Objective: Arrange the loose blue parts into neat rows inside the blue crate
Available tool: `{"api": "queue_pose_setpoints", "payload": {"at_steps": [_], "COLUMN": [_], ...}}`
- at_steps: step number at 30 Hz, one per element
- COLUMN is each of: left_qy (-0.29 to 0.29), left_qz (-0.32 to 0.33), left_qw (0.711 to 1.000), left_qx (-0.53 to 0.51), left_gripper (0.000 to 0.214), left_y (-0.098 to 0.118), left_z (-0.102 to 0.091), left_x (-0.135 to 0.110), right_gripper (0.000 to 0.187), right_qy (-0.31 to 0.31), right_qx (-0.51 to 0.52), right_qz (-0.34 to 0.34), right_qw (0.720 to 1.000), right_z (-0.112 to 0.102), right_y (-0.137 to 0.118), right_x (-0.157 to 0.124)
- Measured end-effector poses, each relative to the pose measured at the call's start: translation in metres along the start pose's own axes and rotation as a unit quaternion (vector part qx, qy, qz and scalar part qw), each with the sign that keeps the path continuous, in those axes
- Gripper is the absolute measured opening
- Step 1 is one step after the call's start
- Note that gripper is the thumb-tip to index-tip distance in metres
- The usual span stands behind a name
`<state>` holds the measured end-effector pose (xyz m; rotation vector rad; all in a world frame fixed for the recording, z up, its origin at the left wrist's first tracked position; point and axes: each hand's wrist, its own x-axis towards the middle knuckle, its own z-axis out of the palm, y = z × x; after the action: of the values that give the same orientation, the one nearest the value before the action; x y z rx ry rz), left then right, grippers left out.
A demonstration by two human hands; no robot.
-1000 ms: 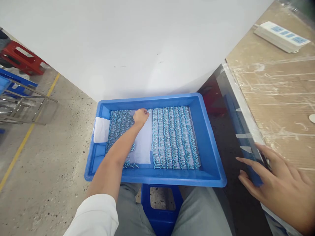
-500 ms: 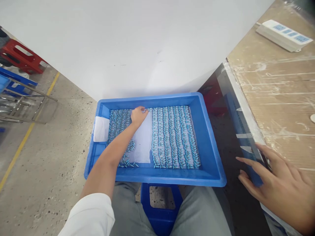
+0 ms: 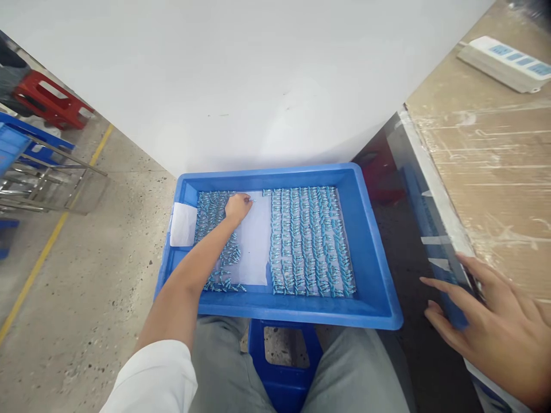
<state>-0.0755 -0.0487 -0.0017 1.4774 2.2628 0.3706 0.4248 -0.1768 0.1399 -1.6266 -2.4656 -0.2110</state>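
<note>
My left hand (image 3: 239, 208) is over the blue tray (image 3: 379, 269), above its far half, with thumb and fingers pinched together. A tiny light-blue tip pokes out at the fingertips; most of that small blue piece is hidden. Beneath the hand, a strip of white paper (image 3: 253, 246) lies bare between two groups of pieces. On the left is a dense group of small blue-and-silver pieces (image 3: 210, 209), partly covered by my forearm. Neat columns of similar pieces (image 3: 307, 241) fill the right side. My right hand (image 3: 499, 321) has its fingers spread beside the table edge, holding nothing visible.
A cardboard-topped table (image 3: 486, 149) stands at the right with a white power strip (image 3: 508, 63) on it. A white panel (image 3: 258, 86) rises behind the tray. A blue stool (image 3: 284, 378) shows between my legs. Red stool (image 3: 51, 100) and metal-legged furniture are at the left.
My left hand has drawn back from the tray's far edge, slightly toward me and the left-hand group. The view has shifted a little. My right hand keeps its spread pose.
</note>
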Motion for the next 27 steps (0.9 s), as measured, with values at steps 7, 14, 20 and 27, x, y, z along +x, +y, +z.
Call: {"api": "queue_pose_setpoints", "payload": {"at_steps": [7, 14, 20, 27], "left_qy": [0.014, 0.019, 0.021, 0.051], "left_qz": [0.015, -0.029, -0.04, -0.055], "left_qw": [1.0, 0.999, 0.997, 0.993], "left_qx": [-0.001, -0.038, -0.059, -0.093], "left_gripper": [0.024, 0.023, 0.023, 0.045], "left_y": [0.013, 0.032, 0.04, 0.048], "left_z": [0.014, 0.03, 0.031, 0.021], "left_x": [-0.003, -0.003, -0.005, -0.01], "right_gripper": [0.036, 0.04, 0.04, 0.043], "right_qy": [-0.002, -0.003, -0.005, 0.014], "right_qx": [0.019, 0.009, 0.013, 0.004], "right_qz": [0.013, 0.009, 0.017, 0.004], "right_qw": [1.0, 1.0, 1.0, 1.0], "right_z": [-0.001, -0.005, -0.002, 0.001], "right_y": [0.0, -0.002, -0.004, 0.003], "right_x": [-0.002, 0.001, 0.001, -0.002]}}
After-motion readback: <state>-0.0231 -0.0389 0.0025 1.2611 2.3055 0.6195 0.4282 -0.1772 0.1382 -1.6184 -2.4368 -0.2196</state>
